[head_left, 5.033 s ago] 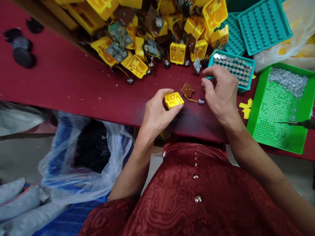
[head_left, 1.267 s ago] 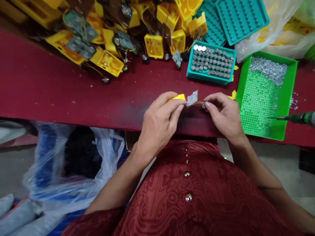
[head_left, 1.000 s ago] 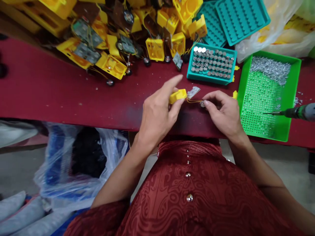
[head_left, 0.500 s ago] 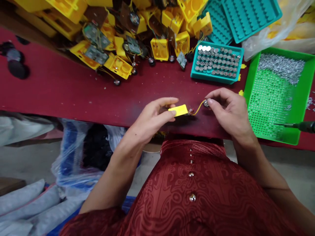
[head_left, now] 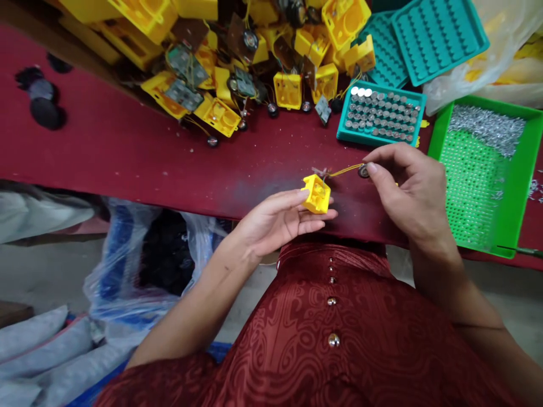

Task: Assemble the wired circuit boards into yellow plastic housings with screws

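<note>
My left hand (head_left: pixel 292 217) holds a small yellow plastic housing (head_left: pixel 317 195), thumb on its near side and fingers beneath, with its hollow inside facing up. Yellow wires (head_left: pixel 344 169) run from beside the housing to a small round speaker (head_left: pixel 363 170), pinched between thumb and forefinger of my right hand (head_left: pixel 409 186). At the wires' left end, a small part sits by the housing's upper edge, too blurred to name. Both hands are above the red tabletop, near its front edge.
Yellow housings (head_left: pixel 288 90) with wires, circuit boards and speakers are heaped at the back. A teal tray (head_left: pixel 341 134) holds rows of button cells. The green basket (head_left: pixel 515 203) at right contains small screws; a dark tool tip (head_left: pixel 515 250) overlaps its near edge. A plastic-lined crate (head_left: pixel 114 282) stands below the table.
The left hand has turned palm up, tipping the housing so its hollow side shows. My right hand has moved slightly right with the speaker, drawing the wires straighter.
</note>
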The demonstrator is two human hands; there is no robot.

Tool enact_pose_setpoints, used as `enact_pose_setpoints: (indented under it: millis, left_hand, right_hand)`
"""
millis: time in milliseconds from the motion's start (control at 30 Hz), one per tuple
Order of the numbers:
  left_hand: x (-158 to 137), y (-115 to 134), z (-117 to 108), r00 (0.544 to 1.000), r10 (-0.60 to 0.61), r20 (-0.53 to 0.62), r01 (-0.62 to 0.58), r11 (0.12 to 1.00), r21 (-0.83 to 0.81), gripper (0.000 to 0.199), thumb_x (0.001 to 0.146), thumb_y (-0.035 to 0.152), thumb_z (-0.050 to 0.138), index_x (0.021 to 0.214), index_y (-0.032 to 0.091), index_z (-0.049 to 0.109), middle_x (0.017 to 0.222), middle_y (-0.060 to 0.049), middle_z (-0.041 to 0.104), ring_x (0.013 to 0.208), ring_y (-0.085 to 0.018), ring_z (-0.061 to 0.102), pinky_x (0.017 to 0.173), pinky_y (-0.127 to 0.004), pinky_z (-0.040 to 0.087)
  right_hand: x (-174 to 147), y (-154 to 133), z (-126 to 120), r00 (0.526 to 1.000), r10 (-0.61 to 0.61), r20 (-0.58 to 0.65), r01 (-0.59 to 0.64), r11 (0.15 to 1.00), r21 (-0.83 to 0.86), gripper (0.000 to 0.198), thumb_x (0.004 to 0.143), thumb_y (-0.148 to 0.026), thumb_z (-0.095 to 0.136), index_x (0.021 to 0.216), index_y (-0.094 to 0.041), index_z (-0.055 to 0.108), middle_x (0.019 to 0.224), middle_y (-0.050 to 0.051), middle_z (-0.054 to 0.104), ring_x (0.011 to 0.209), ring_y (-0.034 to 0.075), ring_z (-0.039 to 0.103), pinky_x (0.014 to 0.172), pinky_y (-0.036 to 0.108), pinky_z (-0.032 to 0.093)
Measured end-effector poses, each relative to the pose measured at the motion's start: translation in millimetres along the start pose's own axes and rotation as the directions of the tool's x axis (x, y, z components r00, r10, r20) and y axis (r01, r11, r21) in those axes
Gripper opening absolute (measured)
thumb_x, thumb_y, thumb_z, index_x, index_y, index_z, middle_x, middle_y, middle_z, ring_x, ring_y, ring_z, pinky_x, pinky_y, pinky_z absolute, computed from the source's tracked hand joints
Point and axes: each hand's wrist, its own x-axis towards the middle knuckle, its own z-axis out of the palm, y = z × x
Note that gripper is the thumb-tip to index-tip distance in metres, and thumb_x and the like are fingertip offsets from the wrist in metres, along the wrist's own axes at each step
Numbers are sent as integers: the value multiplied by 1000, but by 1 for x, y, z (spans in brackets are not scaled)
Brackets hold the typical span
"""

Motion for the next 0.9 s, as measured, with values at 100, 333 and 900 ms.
enact_pose_setpoints:
  millis: [100, 333, 900]
  left_hand:
    - [-1, 0, -1, 998, 46, -41, -47, 998, -44, 13, 93, 24, 72, 100, 16, 79, 106, -11, 85, 105, -28, 84, 88, -32, 68]
    - [-1, -13, -4, 997, 21, -78, -21, 1000, 0, 15, 90, 25, 76, 100, 15, 79, 103, -11, 84, 92, -22, 82, 81, -29, 65]
    - [19, -24, 8, 984, 147, -96, -142, 988, 53, 24, 100, 27, 70, 121, 18, 77, 117, -9, 82, 100, -20, 82, 91, -30, 66]
  right_hand:
    - [-1, 1, 2, 1000, 4, -11, -5, 1000, -14, 16, 96, -27, 61, 101, -20, 74, 95, 4, 75, 80, 14, 67, 80, 29, 57]
    - [-22, 33, 21, 999, -40, 31, 48, 936, -350, 13, 95, -20, 62, 94, -19, 75, 95, 8, 74, 89, 21, 67, 85, 36, 53]
    - [-26, 32, 8, 997, -54, 56, 67, 960, -272, 12, 96, -25, 72, 97, -23, 84, 97, 8, 78, 90, 22, 69, 87, 40, 58]
